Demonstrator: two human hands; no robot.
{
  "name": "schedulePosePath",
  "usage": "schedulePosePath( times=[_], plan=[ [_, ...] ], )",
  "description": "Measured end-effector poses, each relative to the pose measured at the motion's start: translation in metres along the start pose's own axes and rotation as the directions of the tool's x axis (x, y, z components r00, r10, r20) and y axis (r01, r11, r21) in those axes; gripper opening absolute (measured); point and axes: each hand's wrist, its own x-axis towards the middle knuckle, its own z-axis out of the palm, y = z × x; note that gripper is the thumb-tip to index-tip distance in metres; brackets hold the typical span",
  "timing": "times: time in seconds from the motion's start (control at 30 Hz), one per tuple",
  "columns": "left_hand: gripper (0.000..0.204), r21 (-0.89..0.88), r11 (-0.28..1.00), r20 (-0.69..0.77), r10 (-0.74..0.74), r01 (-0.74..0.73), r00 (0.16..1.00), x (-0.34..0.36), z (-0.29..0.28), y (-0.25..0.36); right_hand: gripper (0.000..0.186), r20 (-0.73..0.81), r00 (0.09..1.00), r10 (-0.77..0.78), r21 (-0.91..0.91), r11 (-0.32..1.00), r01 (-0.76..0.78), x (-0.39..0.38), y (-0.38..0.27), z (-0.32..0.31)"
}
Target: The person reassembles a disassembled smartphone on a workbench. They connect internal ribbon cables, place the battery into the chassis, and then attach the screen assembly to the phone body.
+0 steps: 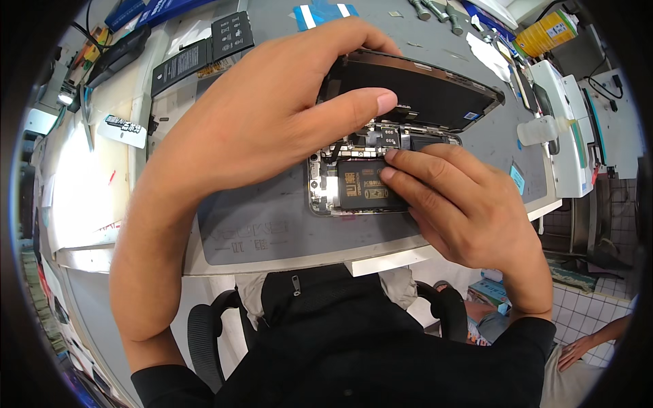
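An opened smartphone (325, 185) lies on the grey mat, its board and black battery (371, 185) with gold print exposed. Its screen panel (435, 92) is tilted up along the far side, inner face toward me. My left hand (272, 112) grips that panel at its left end, fingers behind it and thumb in front. Over the right part of the phone, my right hand (462, 204) has its fingers bent and close together. Two fingertips touch down between the board and the battery; whatever lies under them is too small to make out.
Two black phone batteries (204, 58) lie at the far left. Metal screwdrivers (435, 10) are at the back, a yellow container (546, 32) at the far right. A small translucent bottle (537, 130) stands right of the mat (272, 238). Another person's hand (575, 352) shows at lower right.
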Motion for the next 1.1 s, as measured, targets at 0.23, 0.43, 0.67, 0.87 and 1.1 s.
schedulePosePath(
  times=[0.23,0.43,0.67,0.87,1.1],
  plan=[
    [0.035,0.003,1.0,-0.007,-0.013,0.013,1.0,0.001,0.001,0.0,0.045,0.023,1.0,-0.007,0.001,1.0,0.007,0.004,0.0,-0.003],
    [0.034,-0.044,0.997,-0.046,0.062,-0.064,0.997,0.001,0.004,-0.001,0.046,0.075,0.997,0.014,0.022,1.0,-0.015,0.007,-0.002,-0.007],
    [0.035,0.022,1.0,-0.035,0.013,-0.012,0.999,0.001,0.003,-0.001,0.049,0.125,0.991,0.04,0.029,0.999,-0.044,0.01,-0.006,-0.011],
    [0.036,0.023,0.999,-0.037,0.026,-0.026,0.999,0.001,0.003,-0.002,0.049,0.15,0.988,0.036,-0.012,0.999,-0.034,0.011,-0.007,-0.012],
    [0.036,0.034,0.998,-0.042,0.053,-0.052,0.998,0.002,0.003,-0.004,0.049,0.18,0.983,0.039,0.01,0.999,-0.042,0.014,-0.007,-0.015]
  ],
)
